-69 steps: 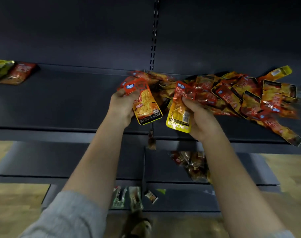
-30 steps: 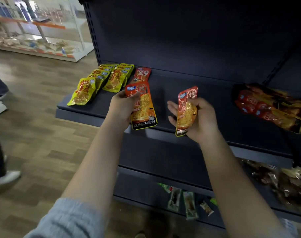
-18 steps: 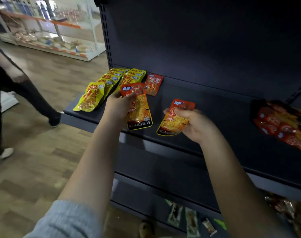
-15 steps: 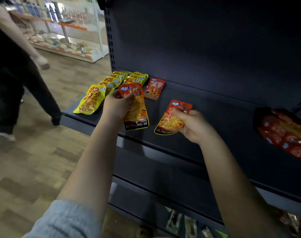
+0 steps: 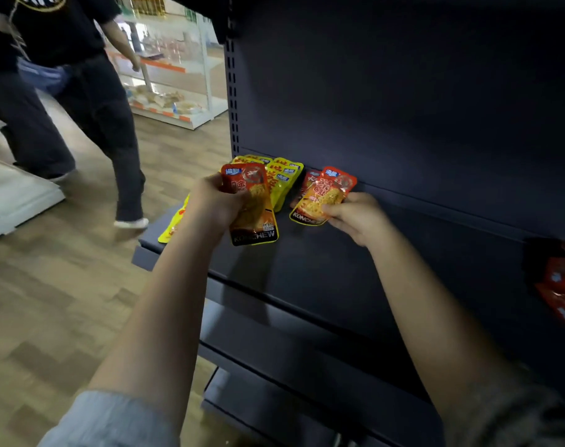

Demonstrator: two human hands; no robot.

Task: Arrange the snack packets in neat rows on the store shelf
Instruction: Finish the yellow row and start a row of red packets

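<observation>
My left hand [image 5: 210, 204] grips an orange-red snack packet [image 5: 253, 209] marked KONCHEW, held above the dark shelf [image 5: 323, 279]. My right hand [image 5: 355, 217] holds a second orange-red packet [image 5: 323, 196] low at the shelf's back, over a red packet [image 5: 308, 182] lying there. Rows of yellow packets [image 5: 282, 179] lie at the shelf's far left, partly hidden by my left hand. A loose heap of red packets [image 5: 561, 288] shows at the right edge.
A person in dark clothes [image 5: 81, 91] walks on the wooden floor [image 5: 48, 301] at the left. A white display rack [image 5: 177, 75] stands behind them. Lower dark shelves [image 5: 290, 366] jut out beneath my arms.
My right hand has carried its packet back and left, onto the red packet at the shelf's rear. My left hand has stayed near the yellow rows. The person has walked closer.
</observation>
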